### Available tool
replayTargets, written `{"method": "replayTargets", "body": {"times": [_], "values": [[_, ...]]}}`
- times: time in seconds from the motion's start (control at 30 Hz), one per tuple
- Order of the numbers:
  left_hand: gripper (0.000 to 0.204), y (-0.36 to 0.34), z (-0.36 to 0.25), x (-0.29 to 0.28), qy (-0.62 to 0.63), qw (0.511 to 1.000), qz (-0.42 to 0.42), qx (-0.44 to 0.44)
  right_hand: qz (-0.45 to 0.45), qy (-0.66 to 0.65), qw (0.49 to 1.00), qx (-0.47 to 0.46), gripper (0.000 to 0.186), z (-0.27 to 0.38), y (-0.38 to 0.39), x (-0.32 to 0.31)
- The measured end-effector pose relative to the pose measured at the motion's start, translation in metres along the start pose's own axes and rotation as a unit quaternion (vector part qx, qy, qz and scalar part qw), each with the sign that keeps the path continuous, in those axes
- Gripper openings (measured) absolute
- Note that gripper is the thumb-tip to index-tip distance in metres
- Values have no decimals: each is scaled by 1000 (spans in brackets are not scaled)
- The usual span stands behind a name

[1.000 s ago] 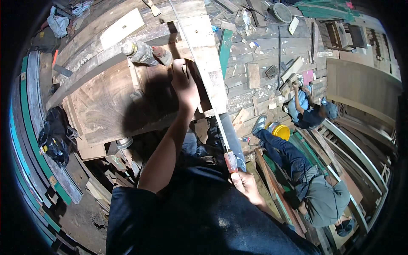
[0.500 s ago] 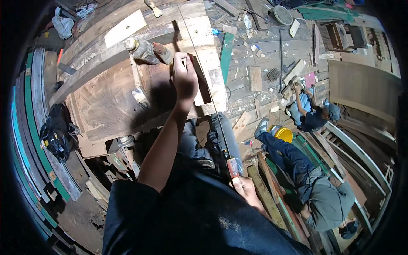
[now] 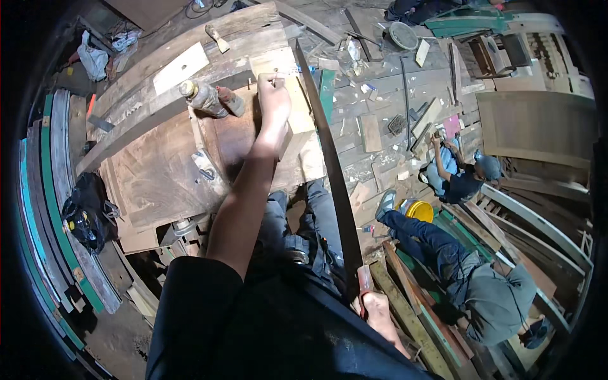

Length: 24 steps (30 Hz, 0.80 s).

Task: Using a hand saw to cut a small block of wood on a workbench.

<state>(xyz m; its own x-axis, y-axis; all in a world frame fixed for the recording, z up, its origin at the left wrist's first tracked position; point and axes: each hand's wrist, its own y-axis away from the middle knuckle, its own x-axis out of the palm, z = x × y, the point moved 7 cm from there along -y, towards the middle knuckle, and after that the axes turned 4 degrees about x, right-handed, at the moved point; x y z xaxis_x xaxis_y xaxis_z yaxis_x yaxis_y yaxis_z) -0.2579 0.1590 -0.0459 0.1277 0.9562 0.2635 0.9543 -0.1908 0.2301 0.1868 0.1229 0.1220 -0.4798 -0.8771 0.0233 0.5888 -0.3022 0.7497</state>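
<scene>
My left hand (image 3: 273, 104) is closed over a pale wooden block (image 3: 297, 136) at the right end of the workbench (image 3: 152, 171). Low on the right, my right hand (image 3: 379, 310) grips the red handle of a handsaw (image 3: 335, 171). Its long dark blade runs up and away, with the broad side showing, just right of the block. Whether the blade touches the wood I cannot tell. Left of my left hand, a dusty clear bottle (image 3: 202, 98) and a smaller reddish-brown bottle (image 3: 231, 100) lean on the bench.
A flat brush (image 3: 217, 39) and a pale board (image 3: 181, 67) lie on the bench's far side. To the right, two people sit low among planks, near a yellow bucket (image 3: 418, 211). A black plastic bag (image 3: 92, 212) rests on stacked boards at left.
The saw has swung right, off its line across the wood, and its blade has turned from edge-on to broadside. My right hand has moved slightly right and nearer. My left hand still holds the block.
</scene>
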Motion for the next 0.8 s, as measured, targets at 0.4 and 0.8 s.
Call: {"method": "replayTargets", "body": {"times": [0.4, 0.8], "values": [[11, -33, -20, -35, -67, 997, -7, 26, -86, -116, 972, -184, 57, 30, -60, -19], [10, -46, -65, -18, -303, 909, 105, 265, -102, -179, 977, -59, 45, 25, -113, -21]]}}
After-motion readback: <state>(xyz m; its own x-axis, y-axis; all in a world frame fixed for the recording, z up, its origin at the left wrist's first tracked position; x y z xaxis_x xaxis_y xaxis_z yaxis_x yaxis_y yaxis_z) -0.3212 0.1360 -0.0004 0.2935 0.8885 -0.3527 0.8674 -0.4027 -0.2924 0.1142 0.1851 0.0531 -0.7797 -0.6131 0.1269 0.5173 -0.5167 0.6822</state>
